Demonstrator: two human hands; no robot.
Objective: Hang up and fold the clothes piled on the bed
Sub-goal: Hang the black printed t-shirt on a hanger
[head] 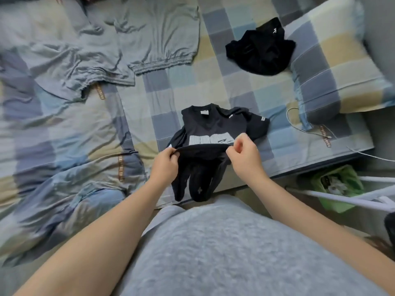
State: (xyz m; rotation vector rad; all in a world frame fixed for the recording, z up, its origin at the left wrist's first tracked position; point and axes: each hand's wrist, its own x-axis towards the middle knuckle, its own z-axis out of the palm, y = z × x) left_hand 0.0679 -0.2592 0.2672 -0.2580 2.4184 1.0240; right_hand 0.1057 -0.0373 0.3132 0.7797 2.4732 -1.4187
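A dark navy T-shirt [215, 127] with a white printed block lies on the checked bed sheet [235, 82], collar pointing away from me. Its lower part is lifted and folded toward the collar. My left hand [165, 165] pinches the left end of that fold. My right hand [245, 155] pinches the right end. Dark cloth hangs down between my hands over the bed's near edge. A crumpled black garment [259, 50] lies farther back to the right. Grey-blue trousers [119, 39] with an elastic waistband lie spread at the back left.
A rumpled checked duvet [59, 135] covers the left of the bed. A matching pillow [333, 67] sits at the right, with a white cable [307, 130] trailing beside it. Off the bed at lower right are a white rack [352, 201] and a green bag [337, 184].
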